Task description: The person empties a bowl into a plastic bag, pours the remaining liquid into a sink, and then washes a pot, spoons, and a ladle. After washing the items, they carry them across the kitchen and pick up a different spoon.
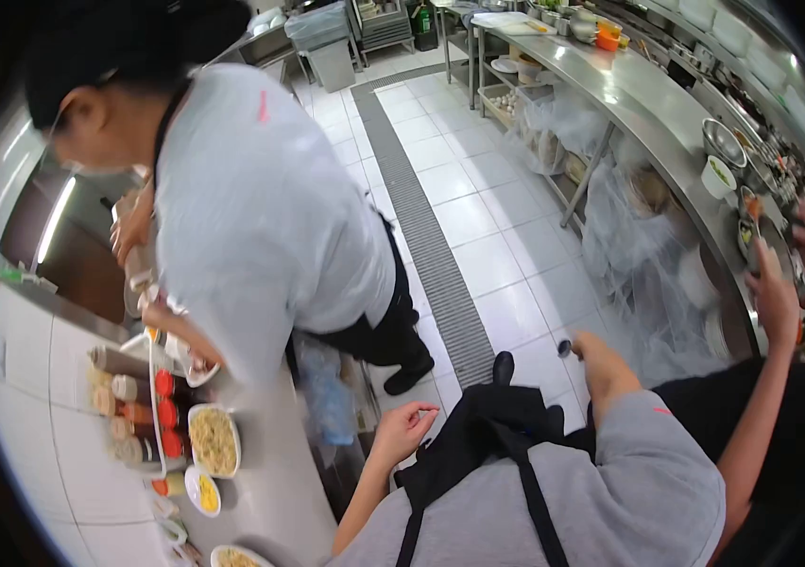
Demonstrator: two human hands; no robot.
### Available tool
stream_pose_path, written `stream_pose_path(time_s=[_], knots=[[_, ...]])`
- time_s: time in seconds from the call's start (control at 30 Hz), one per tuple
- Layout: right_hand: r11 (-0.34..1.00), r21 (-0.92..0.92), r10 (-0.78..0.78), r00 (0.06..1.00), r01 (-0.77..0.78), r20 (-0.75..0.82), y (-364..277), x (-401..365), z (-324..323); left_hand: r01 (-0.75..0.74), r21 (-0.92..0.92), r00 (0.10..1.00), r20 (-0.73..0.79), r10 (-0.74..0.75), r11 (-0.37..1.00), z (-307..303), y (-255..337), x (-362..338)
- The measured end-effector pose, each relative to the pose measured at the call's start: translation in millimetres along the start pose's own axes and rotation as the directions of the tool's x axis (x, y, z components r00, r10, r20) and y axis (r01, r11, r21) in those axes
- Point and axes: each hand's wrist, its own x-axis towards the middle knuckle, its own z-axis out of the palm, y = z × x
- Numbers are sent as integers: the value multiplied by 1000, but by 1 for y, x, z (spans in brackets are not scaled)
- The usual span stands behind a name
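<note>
My left hand [404, 433] is held in front of my black apron [478, 420], to the right of the left counter. Its fingers are curled in, thumb against them, and nothing shows between them. My right hand [589, 346] is low on my right side, over the tiled floor [516, 312]. From it pokes a small dark, shiny round end [564, 349] of something whose rest is hidden by the hand. On the left counter [275, 472] sit a white dish of pale mixed food [214, 440] and a small bowl of yellow food [202, 491].
A co-worker in white [261, 208] leans over the left counter, beside a rack of sauce bottles [143, 406]. Another person's hands [776, 288] work at the right steel counter [629, 104], near a white bowl [719, 177]. A floor grate [412, 208] runs down the aisle.
</note>
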Motion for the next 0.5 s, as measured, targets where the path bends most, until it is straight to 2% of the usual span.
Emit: stream_pose_path(time_s=[0.07,0.1,0.13,0.17,0.23,0.27,0.3,0.33,0.37,0.4,0.43,0.47,0.5], knots=[[998,10,54,976,-57,212,61,144,47,-22,-64,998,50,25,998,19,-2,58],[1000,-23,12,994,-10,110,61,153,-1,-55,-134,995,76,66,989,33,13,121],[998,-54,-30,999,31,22,49,140,-22,-102,-98,990,91,111,990,37,30,150],[998,7,-55,997,55,60,34,140,-52,-108,-104,990,75,116,989,37,49,175],[987,121,-118,989,107,84,9,159,-110,-62,-76,983,169,75,995,36,89,226],[972,206,-131,990,117,54,-12,155,-152,-50,-102,983,170,67,994,35,103,247],[947,310,-93,995,79,30,-33,183,-176,-48,-108,986,152,64,993,32,113,266],[787,617,0,999,23,-37,-59,184,-209,-46,-132,988,138,64,990,27,121,287],[931,282,-210,972,231,-102,-80,207,-245,-47,-157,990,124,67,986,20,126,308],[908,-99,-416,905,408,-86,-101,230,-282,-37,-153,994,100,52,988,14,128,327],[928,26,-364,920,371,-144,-126,235,-318,-49,-159,995,76,62,986,9,126,348],[886,-150,-462,863,438,-205,-147,231,-359,-57,-199,998,-8,57,978,4,122,368],[880,-174,-471,855,441,-215,-163,247,-387,-65,-242,995,-91,44,968,-4,122,390]])
